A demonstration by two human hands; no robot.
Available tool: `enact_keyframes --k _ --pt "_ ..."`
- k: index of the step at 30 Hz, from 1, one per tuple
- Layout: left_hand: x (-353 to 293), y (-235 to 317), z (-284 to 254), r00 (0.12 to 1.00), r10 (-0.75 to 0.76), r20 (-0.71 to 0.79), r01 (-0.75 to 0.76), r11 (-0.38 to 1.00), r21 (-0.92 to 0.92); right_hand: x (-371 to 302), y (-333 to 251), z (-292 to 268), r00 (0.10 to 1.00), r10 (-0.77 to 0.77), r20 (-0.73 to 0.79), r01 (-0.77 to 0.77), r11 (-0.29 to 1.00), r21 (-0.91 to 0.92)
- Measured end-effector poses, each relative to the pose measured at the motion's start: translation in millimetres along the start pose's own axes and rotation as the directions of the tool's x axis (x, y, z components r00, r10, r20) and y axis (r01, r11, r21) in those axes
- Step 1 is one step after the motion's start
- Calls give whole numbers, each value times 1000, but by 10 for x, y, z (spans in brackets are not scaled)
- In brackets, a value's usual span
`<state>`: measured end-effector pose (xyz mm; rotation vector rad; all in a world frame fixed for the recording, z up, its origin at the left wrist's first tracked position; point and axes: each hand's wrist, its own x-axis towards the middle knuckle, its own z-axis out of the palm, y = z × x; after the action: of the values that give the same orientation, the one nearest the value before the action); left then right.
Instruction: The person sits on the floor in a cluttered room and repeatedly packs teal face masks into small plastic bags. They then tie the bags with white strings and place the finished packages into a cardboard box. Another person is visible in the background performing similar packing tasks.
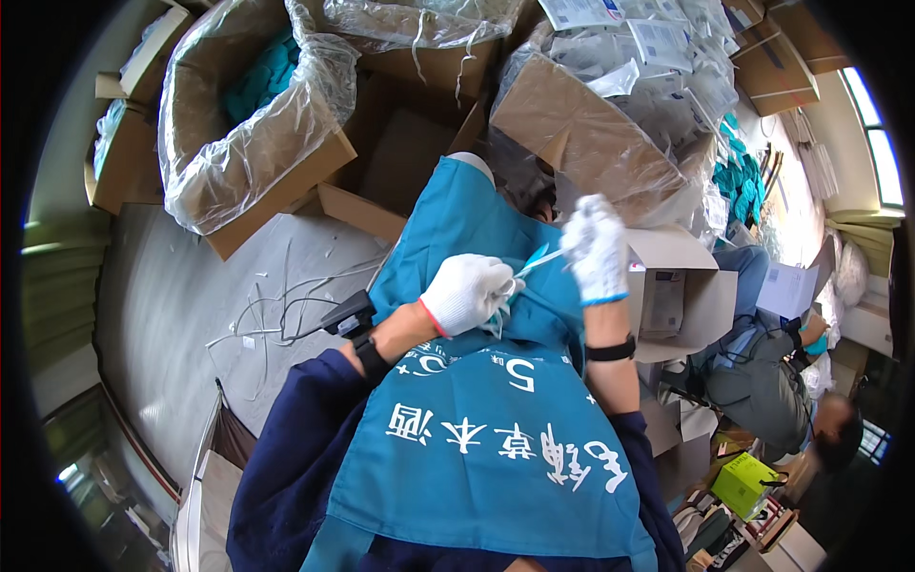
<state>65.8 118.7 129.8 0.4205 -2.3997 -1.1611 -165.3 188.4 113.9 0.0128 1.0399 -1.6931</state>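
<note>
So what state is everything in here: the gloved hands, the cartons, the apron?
Left hand: gloved, curled around the strip's lower end.
Right hand: gloved, closed at the strip's other end.
Teal-and-white strip: held between both hands.
Apron: worn, draped over the lap.
Plastic-lined carton: open, teal items inside.
Packet carton: open, heaped.
White carton: open, packet inside.

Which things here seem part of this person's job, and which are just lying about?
Likely the job:
teal piece, between left hand and right hand
teal heap in lined carton
packets

Apparently lying about:
cords
green box
</note>
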Motion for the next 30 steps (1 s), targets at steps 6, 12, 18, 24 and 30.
enact_keyframes --k 6,12,18,24,30 --pt "-162 262 -504 992 -125 17 126 976 -178 307 -922 -1861 926 -370 78 373 928 -28" --pt "-116 9 -725 562 -799 -216 454 516 -727 -459 -741 -161 764 -645 -13 397 486 -778" --pt "134 -94 -345 557 -817 -149 602 521 -604 -687 465 917 721 -367 588 662 113 -741" --pt "134 -52 -451 773 -469 -427 289 860 -420 -636 440 774 869 -256 423 482 246 -841" --pt "177 -88 -694 877 -477 63 461 794 -398 -677 412 643 900 -225 373 427 291 -856"
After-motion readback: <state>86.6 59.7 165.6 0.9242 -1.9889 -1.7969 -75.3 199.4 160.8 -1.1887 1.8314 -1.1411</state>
